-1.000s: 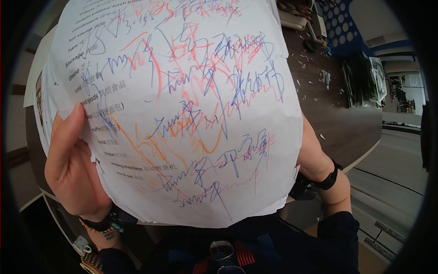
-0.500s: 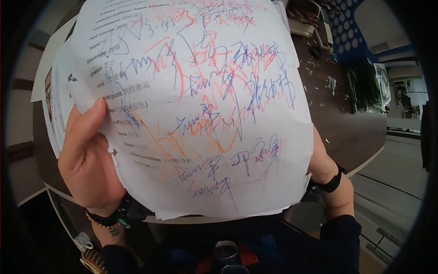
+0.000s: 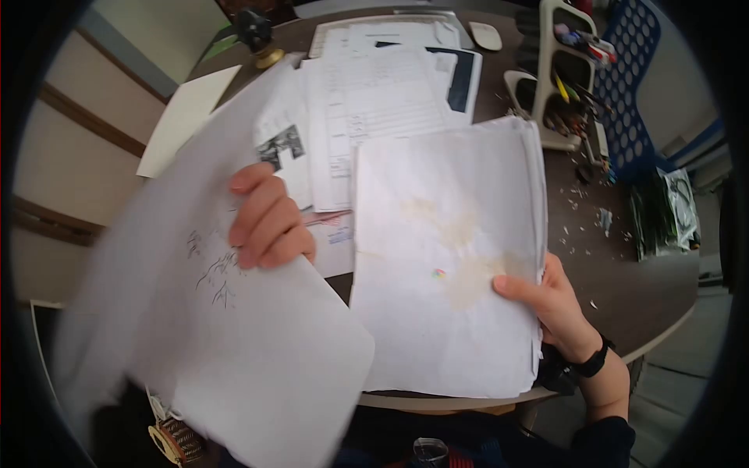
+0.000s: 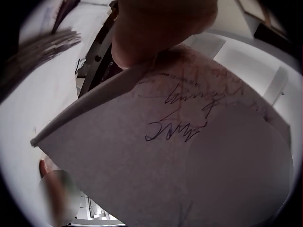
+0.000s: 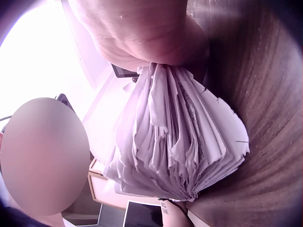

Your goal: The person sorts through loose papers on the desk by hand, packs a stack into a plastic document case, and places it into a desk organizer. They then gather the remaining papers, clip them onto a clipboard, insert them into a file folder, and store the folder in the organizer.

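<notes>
In the head view, my left hand [image 3: 271, 222] holds a white paper sheet [image 3: 281, 343] out to the left, fingers curled over its face. The sheet is bent and partly blurred, with a few dark handwritten strokes. The left wrist view shows more handwriting on the paper [image 4: 118, 156], just below the fingers. My right hand [image 3: 558, 304] grips a thick paper stack [image 3: 437, 171] by its right edge, thumb on top. A blank page with yellowish stains and a small coloured mark faces up. In the right wrist view the ragged page edges [image 5: 165, 127] fan apart below the hand.
Printed sheets [image 3: 374, 101] lie on the dark table behind the stack. A white mouse [image 3: 485, 36] and a pen organizer [image 3: 550, 86] stand at the back. Paper scraps [image 3: 605, 222] and a clear bag with dark green contents [image 3: 663, 214] are at the right.
The scribbled page held up in both hands has gone from the front. My left hand has swung a sheet leftward, and a stained blank page now tops the stack in my right hand.
</notes>
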{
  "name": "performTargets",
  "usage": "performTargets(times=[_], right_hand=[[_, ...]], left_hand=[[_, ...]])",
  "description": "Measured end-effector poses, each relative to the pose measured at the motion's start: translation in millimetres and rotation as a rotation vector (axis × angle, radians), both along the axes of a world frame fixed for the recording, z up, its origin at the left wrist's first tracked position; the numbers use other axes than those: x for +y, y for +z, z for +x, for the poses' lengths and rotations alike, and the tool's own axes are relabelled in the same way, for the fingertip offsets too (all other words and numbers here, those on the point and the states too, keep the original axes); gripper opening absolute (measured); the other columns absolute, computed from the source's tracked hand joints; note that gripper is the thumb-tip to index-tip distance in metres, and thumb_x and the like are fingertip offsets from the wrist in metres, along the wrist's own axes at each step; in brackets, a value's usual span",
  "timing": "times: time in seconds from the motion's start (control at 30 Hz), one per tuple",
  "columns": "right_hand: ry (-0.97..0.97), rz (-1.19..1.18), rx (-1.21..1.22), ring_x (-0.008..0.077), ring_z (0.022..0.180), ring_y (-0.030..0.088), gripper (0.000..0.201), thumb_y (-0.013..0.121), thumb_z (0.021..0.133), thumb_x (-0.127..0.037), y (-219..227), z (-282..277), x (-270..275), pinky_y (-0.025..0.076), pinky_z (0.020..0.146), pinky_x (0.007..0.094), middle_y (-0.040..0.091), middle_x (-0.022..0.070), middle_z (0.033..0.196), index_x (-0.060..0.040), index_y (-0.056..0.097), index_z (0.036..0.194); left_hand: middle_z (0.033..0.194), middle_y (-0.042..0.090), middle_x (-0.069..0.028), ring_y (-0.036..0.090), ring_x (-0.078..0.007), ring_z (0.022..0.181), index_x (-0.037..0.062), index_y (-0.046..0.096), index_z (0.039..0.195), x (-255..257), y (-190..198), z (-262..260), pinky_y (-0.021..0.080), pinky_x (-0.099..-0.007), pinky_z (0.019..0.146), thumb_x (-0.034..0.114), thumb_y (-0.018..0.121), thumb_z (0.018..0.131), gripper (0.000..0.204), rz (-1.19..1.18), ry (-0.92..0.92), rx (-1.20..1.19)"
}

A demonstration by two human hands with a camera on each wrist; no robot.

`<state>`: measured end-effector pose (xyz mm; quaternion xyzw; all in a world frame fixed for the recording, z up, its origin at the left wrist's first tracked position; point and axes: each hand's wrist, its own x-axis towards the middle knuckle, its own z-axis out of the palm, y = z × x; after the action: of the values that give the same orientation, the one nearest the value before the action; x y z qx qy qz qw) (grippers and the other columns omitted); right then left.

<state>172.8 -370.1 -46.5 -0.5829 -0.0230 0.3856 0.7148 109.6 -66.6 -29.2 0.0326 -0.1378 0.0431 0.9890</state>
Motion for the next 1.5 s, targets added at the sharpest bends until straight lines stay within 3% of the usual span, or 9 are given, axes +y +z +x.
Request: performTargets(times=[0.1,0.3,0.43,0.47,0.8,0.93,1.0,1.17,1.5], right_hand=[[0.001,0.025,0.01,0.0154,0.089,0.066,0.038,0.068,0.085,-0.006,1,0,2,0.055,0.077,0.0292,0.066,0.012,0.106,0.005,0.053,0.118],[-0.062,-0.019,-0.006,0.0157,0.087,0.066,0.037,0.068,0.085,-0.006,2,-3,5,0.055,0.077,0.0295,0.066,0.0117,0.104,0.0043,0.054,0.117],[-0.064,-0.037,-0.006,0.0153,0.086,0.066,0.038,0.069,0.084,-0.007,1,-4,5,0.055,0.076,0.0291,0.066,0.0115,0.103,0.004,0.054,0.117],[-0.06,-0.039,-0.007,0.0154,0.086,0.066,0.038,0.069,0.084,-0.007,1,-4,5,0.055,0.076,0.0293,0.066,0.0117,0.103,0.0041,0.054,0.117],[-0.078,-0.053,0.005,0.0164,0.085,0.066,0.039,0.068,0.084,-0.007,1,-5,6,0.056,0.075,0.0299,0.066,0.0133,0.103,0.0051,0.053,0.118],[-0.083,-0.042,0.009,0.0162,0.085,0.067,0.039,0.068,0.084,-0.007,3,-4,6,0.056,0.075,0.0297,0.066,0.0131,0.103,0.0052,0.053,0.118],[-0.066,-0.022,-0.014,0.0157,0.085,0.067,0.039,0.069,0.084,-0.007,5,-4,6,0.056,0.074,0.0295,0.066,0.0128,0.103,0.0052,0.053,0.118],[-0.039,-0.016,-0.007,0.0153,0.087,0.066,0.039,0.069,0.084,-0.009,3,-2,4,0.055,0.077,0.0294,0.065,0.0121,0.105,0.0049,0.054,0.118],[-0.001,0.009,0.002,0.014,0.091,0.064,0.044,0.071,0.084,-0.01,0,1,0,0.053,0.08,0.0295,0.065,0.0114,0.107,0.0048,0.052,0.121]], left_hand=[[0.058,0.035,-0.0002,0.035,-0.0118,0.044,0.0083,0.043,0.092,3,14,-1,0.03,-0.0261,0.04,0.025,0.035,0.1,0.02,-0.006,-0.055,0.12],[0.058,0.031,-0.0017,0.03,-0.013,0.045,0.0089,0.037,0.085,-6,16,-7,0.028,-0.0262,0.039,0.026,0.037,0.098,0.021,0.128,-0.254,0.107],[0.071,0.04,-0.0061,0.04,-0.0175,0.058,0.008,0.038,0.087,-12,1,1,0.04,-0.0289,0.05,0.026,0.04,0.098,0.021,0.112,-0.488,-0.126],[0.084,0.044,-0.0084,0.047,-0.0202,0.074,0.0071,0.041,0.09,-11,-6,6,0.046,-0.0312,0.058,0.026,0.042,0.097,0.02,0.099,-0.588,-0.216],[0.1,0.046,-0.0073,0.05,-0.0211,0.097,0.0085,0.049,0.092,-33,-18,5,0.05,-0.0351,0.076,0.021,0.047,0.097,0.014,0.081,-0.566,-0.205],[0.107,0.047,-0.0022,0.046,-0.0183,0.112,0.0175,0.052,0.09,-17,-29,16,0.041,-0.0342,0.099,0.019,0.05,0.098,0.008,0.437,-0.135,-0.444],[0.116,0.047,-0.0075,0.042,-0.0216,0.121,0.0121,0.056,0.096,5,-11,8,0.038,-0.0381,0.107,0.021,0.054,0.097,0.009,0.668,0.159,-0.424],[0.113,0.048,-0.0078,0.047,-0.0227,0.119,0.0117,0.058,0.09,6,6,0,0.042,-0.0364,0.103,0.018,0.071,0.084,0.016,1.075,0.923,-0.441],[0.11,0.051,-0.009,0.056,-0.023,0.105,0.0093,0.061,0.087,-25,25,-15,0.046,-0.035,0.094,0.011,0.074,0.078,0.016,1.214,0.916,-0.159]])
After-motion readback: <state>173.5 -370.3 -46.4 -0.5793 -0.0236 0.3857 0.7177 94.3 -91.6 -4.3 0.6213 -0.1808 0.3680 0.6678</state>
